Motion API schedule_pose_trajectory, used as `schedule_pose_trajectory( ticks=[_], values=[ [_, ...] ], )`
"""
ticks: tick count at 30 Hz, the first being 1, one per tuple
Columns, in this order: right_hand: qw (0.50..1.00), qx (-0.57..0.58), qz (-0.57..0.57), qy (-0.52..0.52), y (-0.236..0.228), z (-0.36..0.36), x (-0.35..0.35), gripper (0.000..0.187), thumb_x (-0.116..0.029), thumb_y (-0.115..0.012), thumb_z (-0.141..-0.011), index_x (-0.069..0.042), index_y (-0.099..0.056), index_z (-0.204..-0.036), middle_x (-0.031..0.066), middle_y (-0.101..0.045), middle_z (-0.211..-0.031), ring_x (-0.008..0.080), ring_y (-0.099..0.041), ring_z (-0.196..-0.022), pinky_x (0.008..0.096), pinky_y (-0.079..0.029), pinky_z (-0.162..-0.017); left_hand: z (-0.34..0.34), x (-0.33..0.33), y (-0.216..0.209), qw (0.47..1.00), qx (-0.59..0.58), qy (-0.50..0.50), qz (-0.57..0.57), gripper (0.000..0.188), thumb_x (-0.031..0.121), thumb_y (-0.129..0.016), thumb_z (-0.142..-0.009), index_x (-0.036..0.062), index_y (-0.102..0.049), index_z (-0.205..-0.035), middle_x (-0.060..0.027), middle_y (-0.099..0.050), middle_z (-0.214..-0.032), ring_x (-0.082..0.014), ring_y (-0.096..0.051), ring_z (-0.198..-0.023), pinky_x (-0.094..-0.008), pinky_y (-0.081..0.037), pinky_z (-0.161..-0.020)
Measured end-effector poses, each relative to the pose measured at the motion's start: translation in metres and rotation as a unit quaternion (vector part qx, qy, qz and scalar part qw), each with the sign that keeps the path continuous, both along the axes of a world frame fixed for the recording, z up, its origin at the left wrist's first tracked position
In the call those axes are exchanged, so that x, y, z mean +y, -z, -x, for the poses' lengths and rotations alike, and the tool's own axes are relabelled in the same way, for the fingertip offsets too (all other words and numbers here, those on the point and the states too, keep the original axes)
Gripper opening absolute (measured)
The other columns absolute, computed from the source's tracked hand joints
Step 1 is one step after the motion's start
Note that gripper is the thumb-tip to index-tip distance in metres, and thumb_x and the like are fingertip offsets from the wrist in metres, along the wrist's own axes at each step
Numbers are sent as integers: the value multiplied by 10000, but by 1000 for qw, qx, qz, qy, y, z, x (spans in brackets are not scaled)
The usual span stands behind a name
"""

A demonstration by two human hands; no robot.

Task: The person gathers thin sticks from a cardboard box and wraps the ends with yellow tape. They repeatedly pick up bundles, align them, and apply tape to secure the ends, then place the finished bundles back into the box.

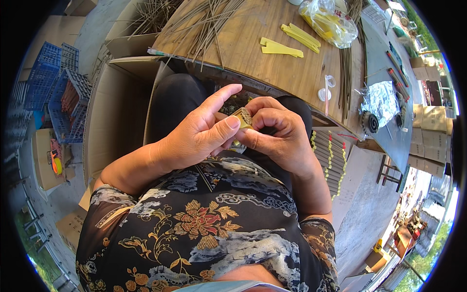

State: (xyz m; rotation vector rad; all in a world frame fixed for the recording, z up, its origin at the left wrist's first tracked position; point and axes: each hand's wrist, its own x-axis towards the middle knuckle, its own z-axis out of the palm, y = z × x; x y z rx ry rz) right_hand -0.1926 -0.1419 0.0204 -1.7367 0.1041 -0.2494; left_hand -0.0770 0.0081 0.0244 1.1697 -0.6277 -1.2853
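Note:
Above my lap, both hands hold the end of a bundle of thin brown sticks [244, 114], with a yellow paper strip [241, 120] around it. My left hand [202, 129] grips the bundle, its thumb pressed on the strip and its index finger stretched out. Thumb and bent fingers of my right hand [275, 127] pinch the strip at the bundle's right side. The rest of the bundle is hidden behind my hands. On the wooden table [262, 63] ahead lie loose yellow strips [287, 47] and long thin brown sticks [211, 29].
At the left stand an open cardboard box [116, 114] and blue plastic crates [46, 73]. A clear bag with yellow contents [331, 24] sits at the table's far side. Bundles with yellow ends [328, 155] lie low at the right, near a metal table with crumpled foil [379, 104].

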Motion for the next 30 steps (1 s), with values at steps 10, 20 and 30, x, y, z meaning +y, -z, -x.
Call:
schedule_pose_trajectory(
  ticks=[10, 20, 30],
  values=[
    [949, -52, 243, 196, 4, -7, 10, 259, -153, -761, -634, -51, -574, -781, 101, -572, -861, 246, -552, -803, 324, -454, -680, 1, -3, -1, 997, -39, -68, -12, 608, 273, -443, -925, 58, -99, -1378, -10, -466, -660, -40, -391, -527, -152, -332, -440],
    [988, -18, -42, 149, 12, -2, 33, 169, -83, -581, -840, 19, -591, -973, 77, -609, -838, 130, -574, -737, 241, -461, -653, 10, -5, 5, 982, -155, -109, 8, 641, 247, -419, -935, 111, 3, -1398, 2, -500, -716, -34, -396, -559, -155, -344, -476],
    [949, -59, -310, 5, 16, 1, 22, 257, -76, -527, -876, 60, -488, -1091, 97, -586, -942, 150, -579, -813, 278, -482, -745, 5, 0, -1, 995, -88, -30, 29, 723, 223, -442, -927, 80, 100, -1384, -4, -450, -738, -36, -400, -619, -171, -360, -547]
  ],
)
